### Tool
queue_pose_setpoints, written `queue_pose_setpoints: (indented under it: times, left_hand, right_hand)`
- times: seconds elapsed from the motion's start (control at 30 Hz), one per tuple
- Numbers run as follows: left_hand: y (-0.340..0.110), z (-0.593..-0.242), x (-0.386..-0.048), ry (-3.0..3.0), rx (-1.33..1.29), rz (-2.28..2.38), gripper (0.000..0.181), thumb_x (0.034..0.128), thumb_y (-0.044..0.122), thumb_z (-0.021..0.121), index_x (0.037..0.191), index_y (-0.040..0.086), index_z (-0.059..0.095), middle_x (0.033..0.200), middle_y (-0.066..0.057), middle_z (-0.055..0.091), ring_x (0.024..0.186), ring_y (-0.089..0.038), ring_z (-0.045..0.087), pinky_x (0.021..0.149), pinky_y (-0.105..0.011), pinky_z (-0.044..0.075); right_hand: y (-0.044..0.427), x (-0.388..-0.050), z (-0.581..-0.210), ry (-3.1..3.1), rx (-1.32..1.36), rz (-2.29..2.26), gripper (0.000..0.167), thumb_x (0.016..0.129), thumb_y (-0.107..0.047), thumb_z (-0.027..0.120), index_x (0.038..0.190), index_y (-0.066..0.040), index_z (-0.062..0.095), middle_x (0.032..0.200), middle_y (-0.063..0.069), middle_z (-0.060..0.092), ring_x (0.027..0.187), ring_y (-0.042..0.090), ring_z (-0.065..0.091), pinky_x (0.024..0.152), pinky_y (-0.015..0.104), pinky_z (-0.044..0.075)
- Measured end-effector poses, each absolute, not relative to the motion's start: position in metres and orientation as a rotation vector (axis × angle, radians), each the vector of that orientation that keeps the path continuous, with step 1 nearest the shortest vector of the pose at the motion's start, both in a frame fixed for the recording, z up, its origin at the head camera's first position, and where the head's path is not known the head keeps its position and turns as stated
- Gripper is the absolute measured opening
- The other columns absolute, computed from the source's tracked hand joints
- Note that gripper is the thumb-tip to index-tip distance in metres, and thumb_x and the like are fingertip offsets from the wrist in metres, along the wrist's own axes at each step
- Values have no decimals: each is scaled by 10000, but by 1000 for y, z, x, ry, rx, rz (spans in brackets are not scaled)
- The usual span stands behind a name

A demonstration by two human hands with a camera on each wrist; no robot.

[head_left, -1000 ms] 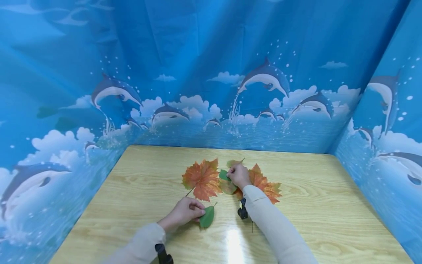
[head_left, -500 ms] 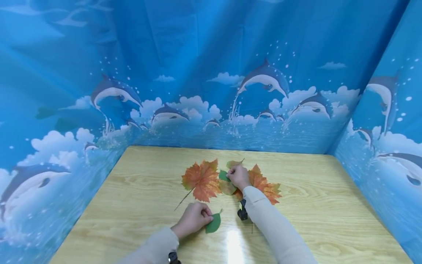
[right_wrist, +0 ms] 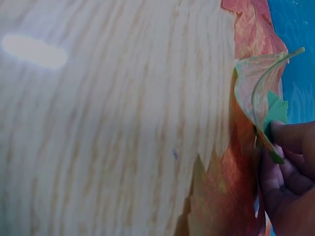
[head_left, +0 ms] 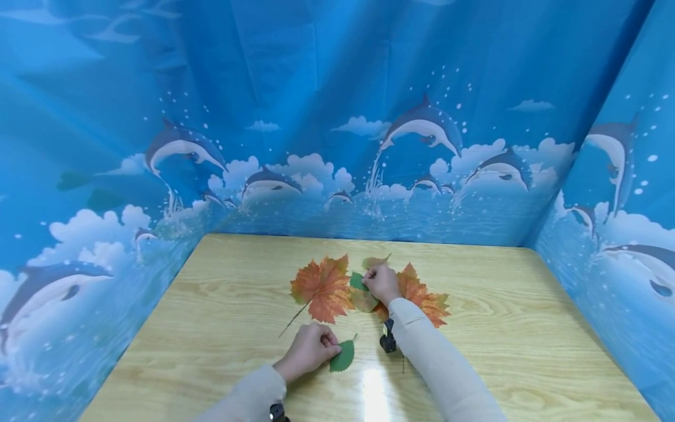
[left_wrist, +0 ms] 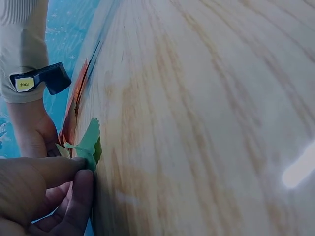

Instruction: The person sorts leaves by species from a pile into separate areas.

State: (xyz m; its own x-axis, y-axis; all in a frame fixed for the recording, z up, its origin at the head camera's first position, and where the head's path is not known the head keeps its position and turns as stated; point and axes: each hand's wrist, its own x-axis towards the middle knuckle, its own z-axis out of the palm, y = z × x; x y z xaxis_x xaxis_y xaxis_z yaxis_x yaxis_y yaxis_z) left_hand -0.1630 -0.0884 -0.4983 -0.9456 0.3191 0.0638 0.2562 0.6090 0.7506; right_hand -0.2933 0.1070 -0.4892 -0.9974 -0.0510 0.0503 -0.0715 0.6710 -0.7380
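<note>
My left hand pinches a green leaf by its edge, low over the front middle of the table; the left wrist view has this leaf between thumb and finger. Farther back, my right hand pinches a second green leaf, partly hidden by the fingers. Around that hand lie a brownish-green leaf, another mottled leaf behind, and an orange maple leaf partly under the wrist. To their left lies another orange maple leaf with a dark stem.
The leaves lie on a light wood-grain table. A blue curtain printed with dolphins and clouds stands behind it and along both sides. Black wrist cameras are strapped to the sleeves. A bright glare spot shows near the front.
Over the first half second my left hand moved right and slightly toward the front with its green leaf, baring the maple leaf's stem. Since then it is nearly still; my right hand stays in place.
</note>
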Motion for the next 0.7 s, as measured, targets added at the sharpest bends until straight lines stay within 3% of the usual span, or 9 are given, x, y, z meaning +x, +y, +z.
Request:
queue_pose_setpoints:
  times: [0.23,0.7]
  left_hand:
    - [-88,-501,-161,2741,487,1285,126,761,80,785,702,90,675,606,80,595,526,12,504,505,-178,449]
    - [-88,-499,-162,2674,442,1374,102,768,49,771,721,55,681,607,46,608,489,-21,535,456,-183,464]
  right_hand:
    - [105,-293,-484,-2801,136,1254,71,884,-85,679,814,-72,685,795,48,665,657,148,586,624,322,499]
    - [108,-279,-435,-2639,191,1296,63,902,-139,669,891,-80,690,834,54,675,751,188,623,674,351,512]
